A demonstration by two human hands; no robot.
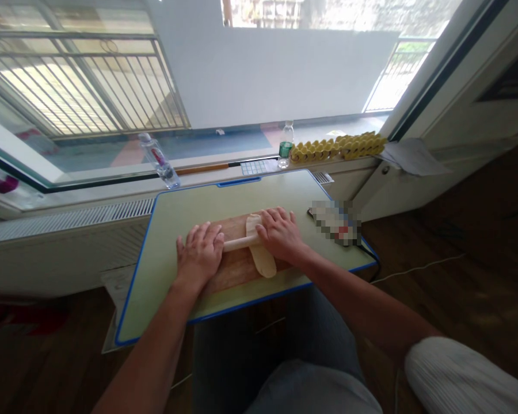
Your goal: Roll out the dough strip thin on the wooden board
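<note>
A pale rolling pin [237, 244] lies crosswise over a long, flattened strip of dough [264, 261] on a wooden board [233, 278]. My left hand [200, 250] is closed over the pin's left end, fingers curved forward and hiding that end. Over the right part of the pin, beside the upper dough, my right hand [280, 233] is closed in the same way, its thumb along the pin. The pin's right end is hidden under this hand. Below the pin, the rounded near end of the dough shows.
The board rests on a small blue-edged table [166, 287]. A phone-like blurred object [334, 221] with a black cable lies at its right. On the windowsill stand two bottles, a tilted one [159, 161] and an upright one [285, 144], near yellow egg trays [336, 148] and papers [414, 156].
</note>
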